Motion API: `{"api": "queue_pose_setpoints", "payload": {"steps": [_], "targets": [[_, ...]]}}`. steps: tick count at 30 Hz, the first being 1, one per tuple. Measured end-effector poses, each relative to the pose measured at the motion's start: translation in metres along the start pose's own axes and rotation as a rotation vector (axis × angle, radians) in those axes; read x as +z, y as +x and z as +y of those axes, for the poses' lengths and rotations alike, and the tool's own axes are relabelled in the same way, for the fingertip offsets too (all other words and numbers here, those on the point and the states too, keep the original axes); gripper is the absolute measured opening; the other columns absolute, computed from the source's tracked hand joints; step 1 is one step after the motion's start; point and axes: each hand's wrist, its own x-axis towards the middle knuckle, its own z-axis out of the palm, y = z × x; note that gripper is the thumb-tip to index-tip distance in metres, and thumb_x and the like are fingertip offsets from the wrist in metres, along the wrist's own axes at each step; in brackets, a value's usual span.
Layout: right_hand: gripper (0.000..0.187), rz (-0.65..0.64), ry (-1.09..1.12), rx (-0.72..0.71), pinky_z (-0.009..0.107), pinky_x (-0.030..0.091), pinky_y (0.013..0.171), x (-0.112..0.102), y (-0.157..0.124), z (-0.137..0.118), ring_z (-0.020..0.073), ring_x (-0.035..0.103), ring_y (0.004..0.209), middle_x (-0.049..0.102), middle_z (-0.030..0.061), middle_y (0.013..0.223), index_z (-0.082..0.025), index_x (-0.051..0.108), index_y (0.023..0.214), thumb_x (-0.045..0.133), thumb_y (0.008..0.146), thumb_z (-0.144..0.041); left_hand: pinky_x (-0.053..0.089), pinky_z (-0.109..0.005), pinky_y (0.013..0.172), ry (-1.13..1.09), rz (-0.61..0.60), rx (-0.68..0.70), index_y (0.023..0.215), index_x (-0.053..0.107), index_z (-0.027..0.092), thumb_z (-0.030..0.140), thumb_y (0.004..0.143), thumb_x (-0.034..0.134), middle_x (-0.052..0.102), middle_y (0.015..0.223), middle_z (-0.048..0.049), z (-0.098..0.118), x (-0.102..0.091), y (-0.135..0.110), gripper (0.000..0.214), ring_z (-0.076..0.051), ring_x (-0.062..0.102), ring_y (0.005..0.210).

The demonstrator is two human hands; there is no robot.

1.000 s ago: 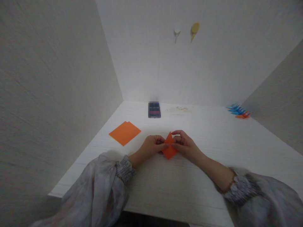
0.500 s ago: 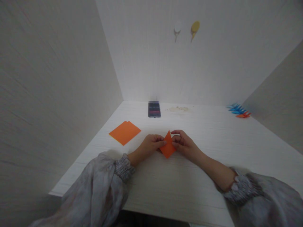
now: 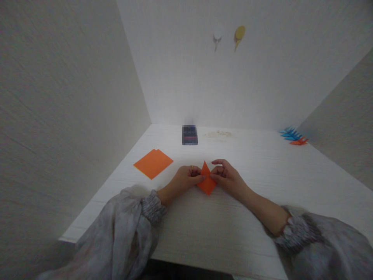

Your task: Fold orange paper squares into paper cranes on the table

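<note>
With thumb and fingers, my left hand (image 3: 189, 177) (it wears a gold-coloured ring (image 3: 192, 168)) and right hand (image 3: 226, 174) pinch either side of a folded, kite-shaped orange paper (image 3: 208, 186) over the white wood-grained counter (image 3: 247, 241). Flat square orange paper sheets (image 3: 153, 164) lie to my left; blue and orange folded paper figures (image 3: 293, 135) sit at the far right.

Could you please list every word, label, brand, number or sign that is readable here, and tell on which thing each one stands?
No text can be read.
Dark object: pixelated, so any print is unreadable.
Folded paper, orange sheets: no print seen.
Blue shapes: too small to tell.
</note>
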Motion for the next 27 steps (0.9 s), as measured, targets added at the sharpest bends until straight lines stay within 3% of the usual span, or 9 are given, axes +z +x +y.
{"api": "queue_pose_setpoints", "payload": {"steps": [3,6,11,18,22,27], "targets": [[0.038,0.067,0.013,0.005,0.022,0.032,0.049,-0.003,0.002,-0.001,0.0085,0.046,0.052,0.051,-0.0061,0.062,-0.022,0.039,0.093,0.063,0.064,-0.02,0.039,-0.021,0.054,0.12,-0.009,0.056,0.074,0.061,0.012,0.027,0.065,0.059,0.06,0.067,-0.002,-0.001,0.0,-0.001,0.017,-0.01,0.052,0.058],[0.035,0.047,0.027,0.001,0.023,0.032,0.049,-0.001,0.001,-0.003,0.0088,0.046,0.053,0.051,-0.0055,0.063,-0.022,0.04,0.094,0.062,0.067,-0.024,0.035,-0.02,0.051,0.206,0.038,0.126,0.067,0.059,0.013,0.026,0.063,0.061,0.056,0.066,-0.0002,0.002,0.0,-0.004,0.014,-0.008,0.048,0.056],[0.025,-0.018,-0.035,-0.007,0.023,0.031,0.048,0.002,-0.003,-0.006,0.0091,0.045,0.053,0.05,-0.0045,0.063,-0.021,0.044,0.093,0.055,0.073,-0.032,0.036,-0.02,0.052,0.072,0.057,0.074,0.068,0.056,0.012,0.025,0.067,0.057,0.053,0.06,0.0014,0.008,-0.001,-0.003,0.013,-0.008,0.046,0.053],[0.026,-0.014,-0.041,-0.01,0.021,0.029,0.045,-0.001,-0.002,-0.003,0.0069,0.041,0.046,0.048,-0.0071,0.056,-0.021,0.044,0.093,0.058,0.072,-0.029,0.043,-0.024,0.064,-0.14,0.017,0.066,0.084,0.052,0.013,0.024,0.066,0.061,0.061,0.075,-0.0024,-0.002,0.002,0.003,0.023,-0.011,0.056,0.067],[0.025,-0.049,-0.046,0.006,0.023,0.036,0.048,0.0,-0.005,-0.007,0.0089,0.048,0.05,0.053,-0.0043,0.059,-0.02,0.047,0.093,0.058,0.072,-0.03,0.041,-0.022,0.058,-0.187,0.038,0.067,0.099,0.043,0.015,0.024,0.066,0.062,0.058,0.066,0.0019,-0.003,0.001,0.005,0.039,-0.01,0.056,0.059],[0.017,-0.177,-0.103,-0.053,0.03,0.045,0.063,-0.004,-0.01,-0.011,0.0137,0.057,0.065,0.062,0.0031,0.075,-0.019,0.06,0.086,0.05,0.077,-0.03,0.034,-0.017,0.049,-0.231,-0.027,0.094,0.096,0.04,0.016,0.027,0.07,0.058,0.05,0.06,0.006,0.0,0.001,0.001,0.033,-0.006,0.049,0.051]]}}
